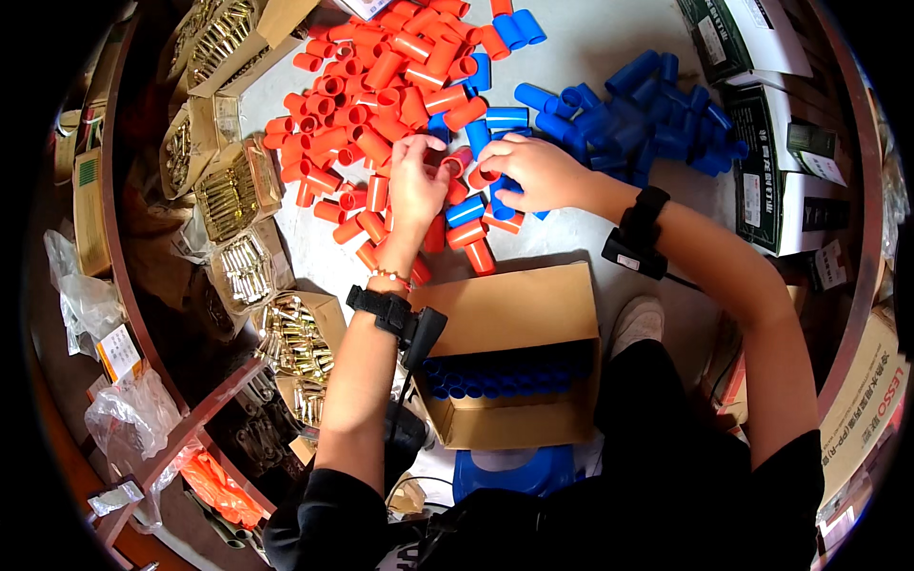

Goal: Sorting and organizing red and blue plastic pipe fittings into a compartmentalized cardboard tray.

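A large heap of short red plastic pipe couplings [385,68] spreads over the pale floor, with blue ones [628,118] heaped to its right. My left hand [421,178] is among the red pieces, its fingers curled by a red coupling [457,163]; whether it grips that piece is unclear. Just to the right, my right hand [528,171] reaches over red and blue pieces where the colours mix, fingers bent near another red coupling [483,177]; its hold cannot be told. Below the hands stands an open cardboard box [510,307] holding rows of blue couplings [493,385].
Boxes of metal anchor bolts [228,189] line the left side. Dark-and-white cartons [760,164] stand at the right. The open box is by a blue plastic stool [510,471]. A shoe [638,321] is right of it. Metal shelf edges [118,235] flank both sides.
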Demonstrator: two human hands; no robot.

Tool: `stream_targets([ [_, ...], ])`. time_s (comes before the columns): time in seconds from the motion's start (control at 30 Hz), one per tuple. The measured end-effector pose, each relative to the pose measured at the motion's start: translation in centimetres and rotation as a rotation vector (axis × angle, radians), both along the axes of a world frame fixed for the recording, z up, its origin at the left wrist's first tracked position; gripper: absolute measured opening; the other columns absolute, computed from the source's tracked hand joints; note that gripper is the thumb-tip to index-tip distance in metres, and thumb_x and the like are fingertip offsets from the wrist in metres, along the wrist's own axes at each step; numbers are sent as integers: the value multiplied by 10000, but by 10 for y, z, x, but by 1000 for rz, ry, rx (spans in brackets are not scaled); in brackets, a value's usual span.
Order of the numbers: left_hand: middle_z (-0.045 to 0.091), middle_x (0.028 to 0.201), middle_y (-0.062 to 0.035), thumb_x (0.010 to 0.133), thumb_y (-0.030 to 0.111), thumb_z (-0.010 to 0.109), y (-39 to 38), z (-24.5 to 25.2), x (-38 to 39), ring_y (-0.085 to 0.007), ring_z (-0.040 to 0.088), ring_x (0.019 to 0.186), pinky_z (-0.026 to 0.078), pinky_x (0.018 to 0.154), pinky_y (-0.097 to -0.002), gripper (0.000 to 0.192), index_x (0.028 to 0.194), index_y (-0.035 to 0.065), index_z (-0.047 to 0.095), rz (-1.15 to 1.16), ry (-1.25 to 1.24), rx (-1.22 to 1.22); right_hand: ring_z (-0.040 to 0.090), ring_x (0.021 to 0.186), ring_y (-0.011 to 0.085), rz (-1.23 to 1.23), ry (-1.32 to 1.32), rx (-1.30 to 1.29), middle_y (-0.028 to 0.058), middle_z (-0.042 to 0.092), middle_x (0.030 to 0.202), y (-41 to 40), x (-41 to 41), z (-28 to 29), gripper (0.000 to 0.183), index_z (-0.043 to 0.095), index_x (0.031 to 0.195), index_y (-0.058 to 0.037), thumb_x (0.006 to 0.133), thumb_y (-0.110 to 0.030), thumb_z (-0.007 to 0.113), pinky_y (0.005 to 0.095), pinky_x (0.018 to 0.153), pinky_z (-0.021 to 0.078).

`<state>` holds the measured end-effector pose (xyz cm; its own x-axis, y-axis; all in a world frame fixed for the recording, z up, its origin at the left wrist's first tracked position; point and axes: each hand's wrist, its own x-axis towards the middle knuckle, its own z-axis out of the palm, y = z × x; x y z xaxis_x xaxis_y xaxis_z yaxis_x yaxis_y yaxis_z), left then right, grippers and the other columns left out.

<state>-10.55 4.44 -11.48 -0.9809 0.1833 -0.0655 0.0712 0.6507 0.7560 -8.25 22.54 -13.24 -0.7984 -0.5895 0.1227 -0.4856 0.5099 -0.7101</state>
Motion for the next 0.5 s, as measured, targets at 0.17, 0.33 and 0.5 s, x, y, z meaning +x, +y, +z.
stream_targets([
  [0.17, 411, 900, -81, 612, -76, 557, -37, 4, -2, -140, 519, 613, 452, 509, -211, 277, 846, 34, 458, 77, 297, -71, 533, 687, 252, -164, -159, -309, 106, 542, 772, -16, -12, 8, 182, 544, 730, 6, 607, -127, 553, 294, 614, 429],
  [0.33, 444, 935, -54, 654, -101, 531, -81, 10, 5, -135, 521, 644, 433, 557, -217, 316, 907, 35, 398, 271, 137, 198, 530, 725, 144, -83, -603, -553, 67, 554, 821, -50, -25, 0, 285, 535, 956, -60, 692, -164, 553, 259, 616, 429],
  [0.5, 436, 929, -92, 680, -38, 519, -113, -14, 21, -163, 509, 734, 434, 609, -230, 249, 901, 35, 432, 394, 38, 34, 498, 763, 163, -250, -87, -306, 55, 502, 882, -41, -40, -9, 259, 535, 906, -108, 651, -118, 576, 266, 637, 426],
])
